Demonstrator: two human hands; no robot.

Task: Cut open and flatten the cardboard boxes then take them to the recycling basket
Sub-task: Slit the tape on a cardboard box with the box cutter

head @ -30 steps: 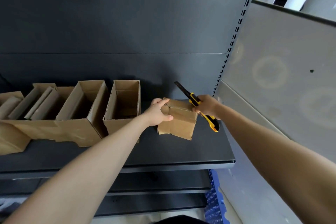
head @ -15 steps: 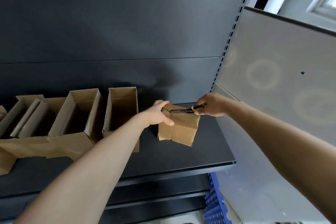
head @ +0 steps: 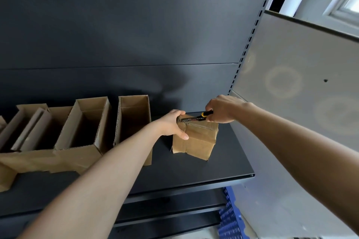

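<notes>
A small closed cardboard box [head: 196,141] stands on the dark shelf [head: 194,172], towards its right end. My left hand [head: 172,124] grips the box's upper left corner, thumb on the front face. My right hand [head: 223,108] grips a yellow and black utility knife [head: 196,118] just above the box. The blade lies flat along the top seam, pointing left towards my left hand's fingers.
Several open cardboard boxes [head: 134,120] stand in a row on the shelf to the left. A grey side panel [head: 303,87] closes off the right. A blue perforated crate [head: 229,217] shows below the shelf's right end, beside lower shelves.
The knife swung down from pointing up and left to lying flat on the box top. My right hand then stayed over the box's right top edge. The left hand kept its grip.
</notes>
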